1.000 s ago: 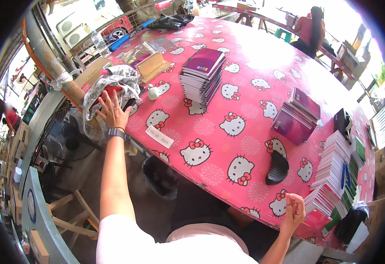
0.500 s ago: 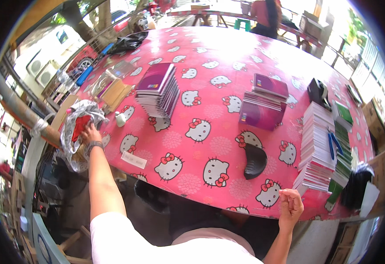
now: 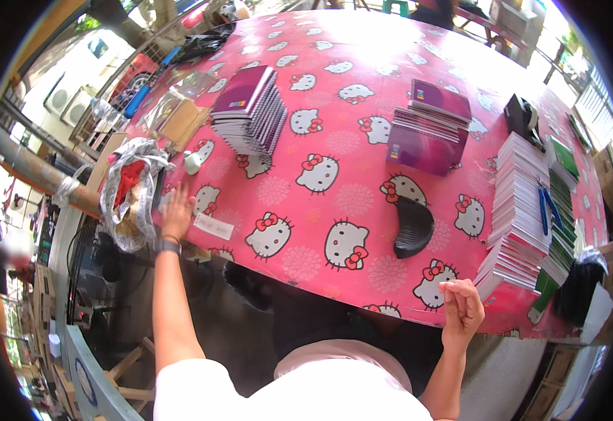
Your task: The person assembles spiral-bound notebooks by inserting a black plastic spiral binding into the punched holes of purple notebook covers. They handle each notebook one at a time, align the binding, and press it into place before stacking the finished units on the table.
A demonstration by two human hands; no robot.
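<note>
My left hand (image 3: 177, 214) lies flat on the pink cat-patterned tablecloth (image 3: 278, 193) near its left edge, fingers stretched and holding nothing. Right beside it are a white plastic bag (image 3: 116, 186) with red material inside, a white paper strip (image 3: 213, 227) and a small white bottle-like object (image 3: 192, 163). At the front edge, on the right, my right hand (image 3: 463, 309) is raised with thumb and fingers pinched together; a tiny pale bit shows at the fingertips, too small to name. A black curved pad-like object (image 3: 413, 228) rests on the cloth just beyond that hand.
Purple spiral notebooks stand in a left stack (image 3: 247, 116) and a right stack (image 3: 429, 133). On the far right are a long row of white-edged booklets (image 3: 517, 203), blue-handled pliers (image 3: 549, 209) on top, green booklets (image 3: 563, 163) and a black tape dispenser (image 3: 522, 121).
My left hand has come out of the plastic bag and moved right onto the tablecloth, opening flat. My right hand keeps its pinch. The whole view has shifted slightly.
</note>
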